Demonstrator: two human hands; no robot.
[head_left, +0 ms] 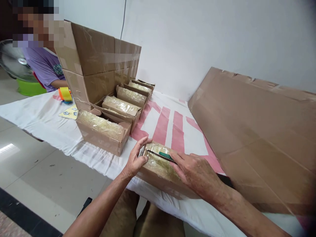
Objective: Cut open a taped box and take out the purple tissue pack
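A small brown cardboard box (160, 174) with plastic-wrapped pale contents lies at the near edge of the cloth-covered table (44, 115). My left hand (134, 161) grips its left end, thumb on top. My right hand (195, 172) rests on the box's right side and holds a green-handled knife (160, 155), its blade laid flat across the top of the box and pointing left.
Several similar filled boxes (103, 131) stand in a row beyond, beside a large taped carton (98, 62). A big flattened cardboard sheet (259, 131) leans at the right. A person in a purple shirt (44, 65) sits at far left near a yellow tape roll (65, 93).
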